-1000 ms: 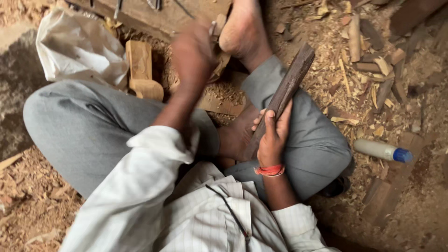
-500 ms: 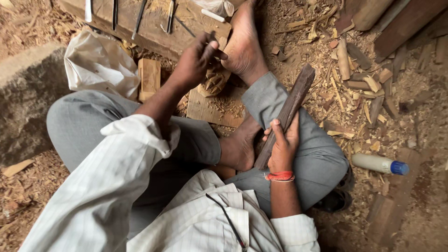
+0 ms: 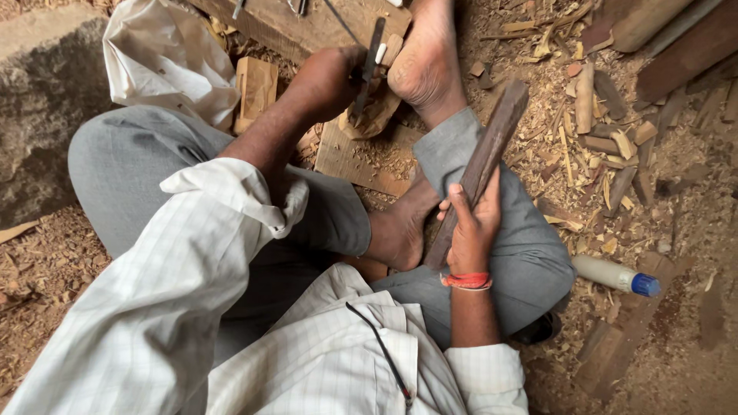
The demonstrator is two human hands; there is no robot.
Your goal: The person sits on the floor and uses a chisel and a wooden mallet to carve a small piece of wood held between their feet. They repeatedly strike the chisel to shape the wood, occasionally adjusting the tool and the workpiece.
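The left hand [image 3: 327,77] has its fingers curled tight around a dark chisel [image 3: 367,65], whose blade stands steeply on a small carved wood piece [image 3: 377,115]. That piece rests on a flat board [image 3: 354,157] and is pressed from the right by a bare foot [image 3: 427,58]. The right hand [image 3: 473,227] has its fingers wrapped around the lower part of a long dark wooden stick [image 3: 480,165], which slants upward over the grey trouser leg. A second foot [image 3: 396,230] lies just beside that stick's lower end. Around them: a white cloth bag [image 3: 165,54] at upper left, a small wooden block [image 3: 254,88] beside it, a plank [image 3: 307,27] with tools beyond, and a white bottle with a blue cap [image 3: 615,275] among wood chips [image 3: 607,131] on the floor.
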